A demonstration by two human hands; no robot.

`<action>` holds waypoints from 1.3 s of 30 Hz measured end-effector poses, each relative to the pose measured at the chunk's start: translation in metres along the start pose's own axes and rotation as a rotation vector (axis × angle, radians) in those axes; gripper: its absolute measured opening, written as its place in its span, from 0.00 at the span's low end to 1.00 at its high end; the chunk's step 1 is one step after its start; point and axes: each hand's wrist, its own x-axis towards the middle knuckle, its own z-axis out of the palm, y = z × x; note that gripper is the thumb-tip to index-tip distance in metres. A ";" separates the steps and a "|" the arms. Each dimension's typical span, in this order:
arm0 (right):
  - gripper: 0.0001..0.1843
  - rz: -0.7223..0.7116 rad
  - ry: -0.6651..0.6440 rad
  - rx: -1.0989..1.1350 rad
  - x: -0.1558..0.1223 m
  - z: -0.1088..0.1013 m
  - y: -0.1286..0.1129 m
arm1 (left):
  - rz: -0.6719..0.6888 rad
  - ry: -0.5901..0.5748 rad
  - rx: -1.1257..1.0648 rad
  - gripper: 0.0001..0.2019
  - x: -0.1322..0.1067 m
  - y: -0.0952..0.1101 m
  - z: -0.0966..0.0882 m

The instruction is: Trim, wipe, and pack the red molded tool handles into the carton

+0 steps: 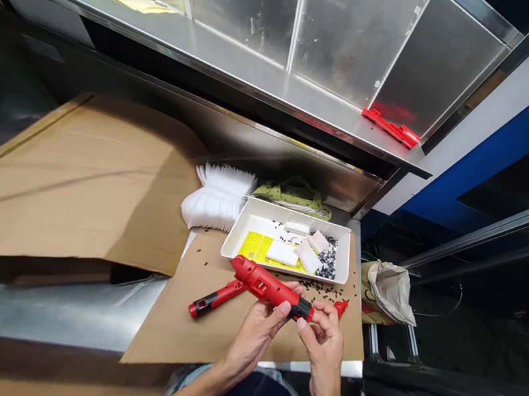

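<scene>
A red plastic tool body [264,284] with a black collar is held level above a sheet of cardboard [203,323]. My left hand [259,329] grips it from below near the middle, fingers closed round it. My right hand [324,340] pinches its black end, fingers closed. A second, smaller red and black piece [217,299] lies on the cardboard just left of my hands. Behind them stands a white tray [237,237] with white pads, a yellow label and several small black screws.
A stack of white pieces [216,200] sits left of the tray. A large flat cardboard box [64,185] covers the left of the steel bench. A red part [390,128] lies on the upper shelf. A crumpled bag [388,290] hangs off the bench's right end.
</scene>
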 end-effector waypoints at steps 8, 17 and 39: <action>0.17 0.099 -0.016 0.199 0.004 0.009 0.005 | -0.001 -0.002 0.042 0.31 -0.001 -0.004 0.003; 0.19 0.064 -0.017 0.207 0.007 0.006 0.011 | 0.013 0.012 0.108 0.33 0.002 -0.009 0.006; 0.15 0.067 0.058 0.158 0.010 0.007 0.012 | 0.175 0.005 0.272 0.23 -0.001 -0.016 0.004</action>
